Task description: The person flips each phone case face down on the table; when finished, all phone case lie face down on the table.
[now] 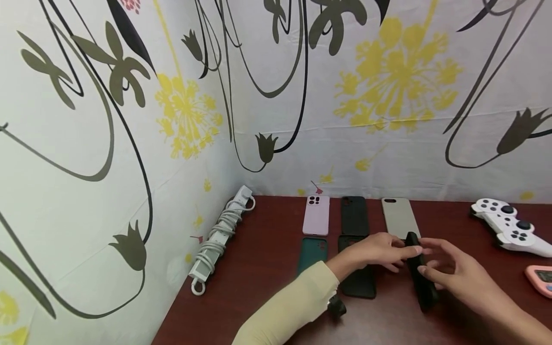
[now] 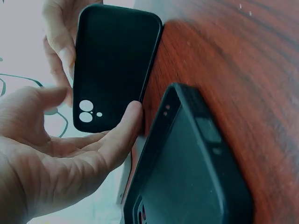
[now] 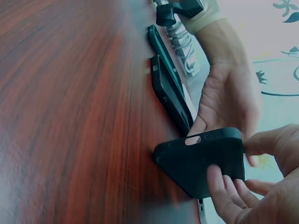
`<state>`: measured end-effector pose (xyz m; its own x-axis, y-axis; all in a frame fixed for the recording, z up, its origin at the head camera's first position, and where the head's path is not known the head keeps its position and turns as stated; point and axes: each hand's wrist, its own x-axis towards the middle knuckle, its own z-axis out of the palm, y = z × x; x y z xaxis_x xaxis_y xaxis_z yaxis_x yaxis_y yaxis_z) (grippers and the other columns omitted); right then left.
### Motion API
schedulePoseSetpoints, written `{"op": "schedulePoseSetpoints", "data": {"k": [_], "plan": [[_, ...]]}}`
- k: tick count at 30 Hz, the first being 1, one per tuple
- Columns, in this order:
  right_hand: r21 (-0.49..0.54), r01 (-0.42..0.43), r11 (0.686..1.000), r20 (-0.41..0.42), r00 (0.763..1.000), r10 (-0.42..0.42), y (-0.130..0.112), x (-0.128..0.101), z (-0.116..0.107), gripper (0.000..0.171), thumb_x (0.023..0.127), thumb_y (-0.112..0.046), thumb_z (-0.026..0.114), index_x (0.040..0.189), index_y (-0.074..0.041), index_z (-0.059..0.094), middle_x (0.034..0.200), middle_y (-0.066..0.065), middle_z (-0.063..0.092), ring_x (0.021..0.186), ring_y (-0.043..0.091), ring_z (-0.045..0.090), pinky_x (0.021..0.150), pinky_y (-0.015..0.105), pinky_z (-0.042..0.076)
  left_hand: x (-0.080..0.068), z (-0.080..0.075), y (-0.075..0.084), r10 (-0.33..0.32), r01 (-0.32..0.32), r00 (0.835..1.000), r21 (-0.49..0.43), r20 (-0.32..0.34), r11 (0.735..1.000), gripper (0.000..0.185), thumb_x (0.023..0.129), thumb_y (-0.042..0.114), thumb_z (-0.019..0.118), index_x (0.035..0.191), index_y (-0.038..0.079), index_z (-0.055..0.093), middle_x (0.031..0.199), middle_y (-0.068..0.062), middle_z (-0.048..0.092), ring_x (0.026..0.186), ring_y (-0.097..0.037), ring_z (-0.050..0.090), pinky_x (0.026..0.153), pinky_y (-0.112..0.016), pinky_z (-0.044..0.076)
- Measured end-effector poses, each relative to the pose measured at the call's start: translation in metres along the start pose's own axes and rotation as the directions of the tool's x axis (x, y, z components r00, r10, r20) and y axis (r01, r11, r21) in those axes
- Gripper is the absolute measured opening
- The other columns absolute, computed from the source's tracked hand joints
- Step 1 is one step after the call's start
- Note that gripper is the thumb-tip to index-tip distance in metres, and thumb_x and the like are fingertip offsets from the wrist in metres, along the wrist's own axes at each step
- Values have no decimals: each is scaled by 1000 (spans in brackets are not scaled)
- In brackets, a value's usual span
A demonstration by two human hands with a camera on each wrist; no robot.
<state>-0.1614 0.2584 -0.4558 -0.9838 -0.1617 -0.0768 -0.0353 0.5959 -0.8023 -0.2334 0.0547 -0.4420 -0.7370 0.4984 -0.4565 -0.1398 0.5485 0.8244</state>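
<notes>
A black phone case stands tilted up on its edge on the table, seen nearly edge-on in the head view. The left wrist view shows the hollow inside of this black case, with round camera holes near one corner. My left hand pinches it at that corner. On the other side, my right hand grips the case with thumb and fingers; the right wrist view shows its outer back and an end slot. Another black case lies under my left forearm, partly hidden, beside a teal case.
Behind lie a lilac case, a black case and a beige case. A power strip wrapped in its cord runs along the left wall. At the right are a white game controller and a pink device.
</notes>
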Motion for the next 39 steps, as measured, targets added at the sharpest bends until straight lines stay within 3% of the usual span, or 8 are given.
{"op": "schedulePoseSetpoints", "data": {"k": [6,11,16,23,29,32,35,39], "plan": [[22,21,1000,2,1000,-21,1,-2,7,67,102,-24,72,156,1,41,129,-1,68,93,-17,59,68,28,61,-1,-2,1,3,0,999,59,-41,998,52,101,51,69,144,23,63,100,-4,81,83,-11,77,87,-28,62],[32,-3,999,4,1000,2,3,-2,10,66,104,-29,69,156,1,41,139,20,65,95,-21,56,69,28,61,-1,-2,-1,27,-26,999,40,-47,999,50,101,47,70,144,21,63,99,-4,81,83,-12,77,83,-29,63],[82,-21,996,28,999,19,7,-2,13,68,105,-31,68,158,1,39,145,25,60,96,-19,58,73,30,63,-3,-2,-3,93,-92,994,15,-57,996,39,102,39,72,135,17,68,99,-2,79,84,-9,75,77,-28,63],[138,-141,980,163,980,118,8,0,9,78,108,-42,61,164,1,26,154,33,49,99,-19,58,82,30,64,-6,-6,-3,136,-129,986,77,-100,989,54,101,36,75,149,19,57,124,2,74,84,-5,73,77,-24,61],[124,-177,976,193,970,151,11,2,10,78,109,-51,55,167,-6,27,167,32,31,101,-18,57,85,30,64,-6,-10,-7,121,-128,991,-127,-63,984,49,102,14,73,147,10,54,120,-9,74,81,-21,78,77,-35,66],[78,-122,990,151,982,109,13,2,12,74,106,-45,64,164,-8,36,163,31,40,103,-17,56,81,28,62,-4,-10,-11,112,-121,992,-191,-57,974,43,102,7,70,142,7,57,110,-9,75,82,-26,79,77,-40,67],[-11,-41,999,80,996,42,16,3,15,73,101,-36,73,159,-5,42,154,34,49,110,3,66,77,24,57,-3,-9,-15,114,-125,992,-225,-60,966,36,101,2,69,136,4,59,102,-9,75,83,-31,79,78,-43,67],[-49,-37,998,25,999,38,18,7,16,87,97,-30,79,160,5,30,148,41,47,119,42,66,74,22,54,-3,-7,-19,114,-125,992,-244,-57,962,33,101,-1,68,133,4,60,100,-9,75,87,-36,79,79,-44,67]]}}
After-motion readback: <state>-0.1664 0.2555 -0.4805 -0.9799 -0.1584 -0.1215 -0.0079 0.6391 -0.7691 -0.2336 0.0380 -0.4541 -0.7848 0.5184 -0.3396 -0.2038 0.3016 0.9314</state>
